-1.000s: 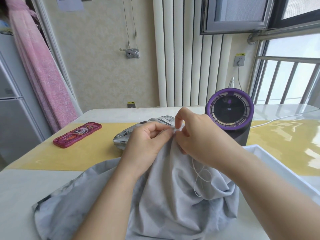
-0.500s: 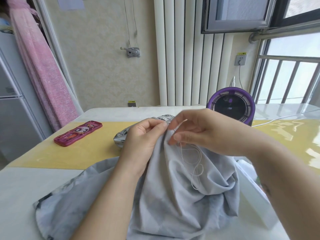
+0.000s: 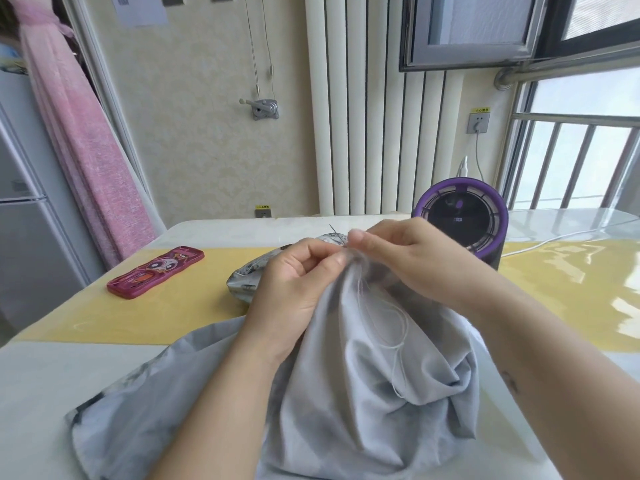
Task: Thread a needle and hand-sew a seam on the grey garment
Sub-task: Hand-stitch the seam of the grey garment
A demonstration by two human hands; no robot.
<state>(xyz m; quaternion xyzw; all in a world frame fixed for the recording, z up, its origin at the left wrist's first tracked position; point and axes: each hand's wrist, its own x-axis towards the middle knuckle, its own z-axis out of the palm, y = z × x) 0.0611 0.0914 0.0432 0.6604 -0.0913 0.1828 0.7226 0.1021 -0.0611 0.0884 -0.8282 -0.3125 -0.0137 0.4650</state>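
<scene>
The grey garment (image 3: 353, 393) lies bunched on the table, its top pulled up into a peak. My left hand (image 3: 294, 289) pinches the fabric at that peak between thumb and forefinger. My right hand (image 3: 401, 258) sits just right of it, thumb and fingertips pinching the thin needle (image 3: 336, 233), whose point sticks up and back from the fold. A loop of white thread (image 3: 398, 334) hangs down over the cloth below my right hand.
A pink phone case (image 3: 156, 271) lies on the yellow mat (image 3: 138, 313) at left. A purple-rimmed black device (image 3: 464, 223) stands behind my right hand, with a white cable trailing right. A patterned silver pouch (image 3: 249, 282) sits behind the garment.
My right hand came back to the fabric peak after drawing thread out to the right. The needle now sticks up through the fold. The thread loop hangs lower and longer.
</scene>
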